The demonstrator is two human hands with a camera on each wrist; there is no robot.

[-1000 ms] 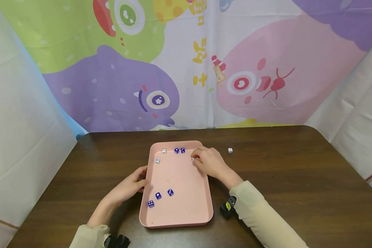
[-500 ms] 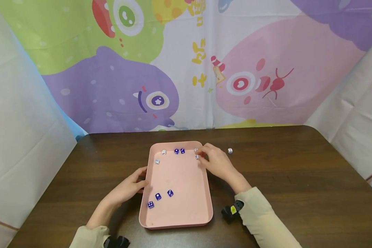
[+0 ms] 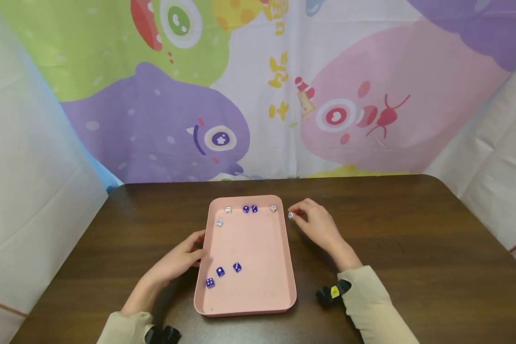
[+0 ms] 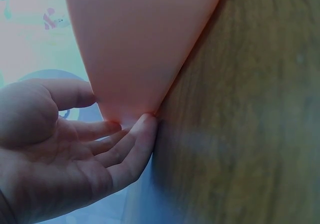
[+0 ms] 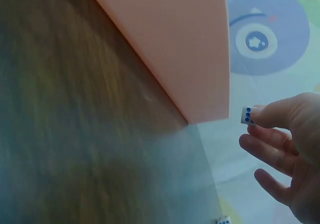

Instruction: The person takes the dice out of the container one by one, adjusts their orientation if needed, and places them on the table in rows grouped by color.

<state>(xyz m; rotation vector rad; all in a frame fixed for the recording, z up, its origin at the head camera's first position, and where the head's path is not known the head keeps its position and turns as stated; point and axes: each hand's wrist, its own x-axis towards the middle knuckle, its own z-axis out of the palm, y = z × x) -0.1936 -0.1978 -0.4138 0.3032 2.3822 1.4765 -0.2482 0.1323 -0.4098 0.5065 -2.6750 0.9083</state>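
Observation:
A shallow pink tray (image 3: 258, 291) lies on the table, longer than it is wide. My left hand (image 3: 178, 260) holds its left side; in the left wrist view the thumb meets the rim while the other fingers touch the outer wall low down. My right hand (image 3: 318, 227) pinches a white die (image 3: 291, 215) between thumb and fingertips, just outside the tray's right edge. Blue pips show on that white die (image 5: 247, 115) in the right wrist view. Inside the tray, another white die (image 3: 273, 209) sits in the far right corner.
Two white dice (image 3: 219, 223) lie at the tray's far left, with two blue dice (image 3: 246, 209) beside them along the far wall. Three blue dice (image 3: 220, 271) lie near its front left. A cartoon curtain (image 3: 266, 143) hangs behind the dark wooden table (image 3: 395, 239).
My right hand has moved right, out over the tray's right rim, carrying the pinched white die. The die that lay alone right of the tray is now hidden in the head view. My left hand stays put.

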